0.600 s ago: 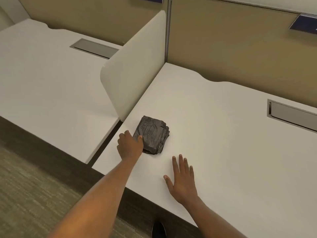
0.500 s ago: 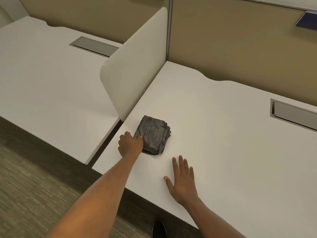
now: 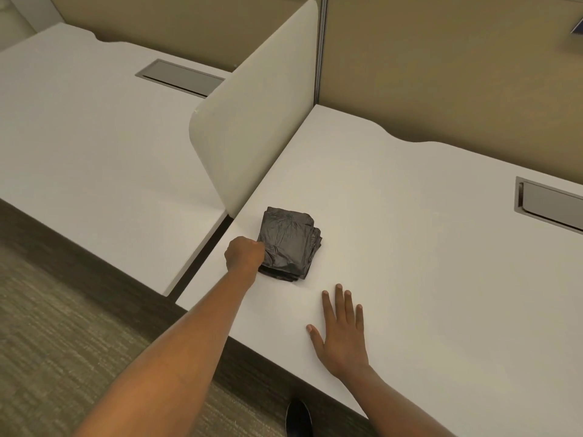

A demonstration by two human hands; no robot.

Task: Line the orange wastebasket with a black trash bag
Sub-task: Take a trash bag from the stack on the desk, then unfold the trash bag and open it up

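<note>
Black trash bags (image 3: 288, 244), folded into a flat crinkled stack, are lying on the white desk (image 3: 410, 247) in front of us, near its front left corner and just beside the lower end of the cream divider panel (image 3: 252, 121) that is standing between this desk and the neighbouring desk (image 3: 94, 137) on the left. We are reaching out with our left hand (image 3: 245, 254), which is touching the near left edge of the stack; its fingers are curled inward, and they are looking pinched on the top layer there, though the back of the hand is hiding the fingertips, so we cannot tell how much plastic they are gripping. We are resting our right hand (image 3: 340, 329) palm down on the desk, near the stack but apart from it, with the fingers released, straight and slightly spread. A recessed grey cable tray (image 3: 549, 206) is sitting in the desk far to the right. A dark shoe tip (image 3: 298, 417) is showing below the desk's front edge, over the grey carpet (image 3: 63, 342).
</note>
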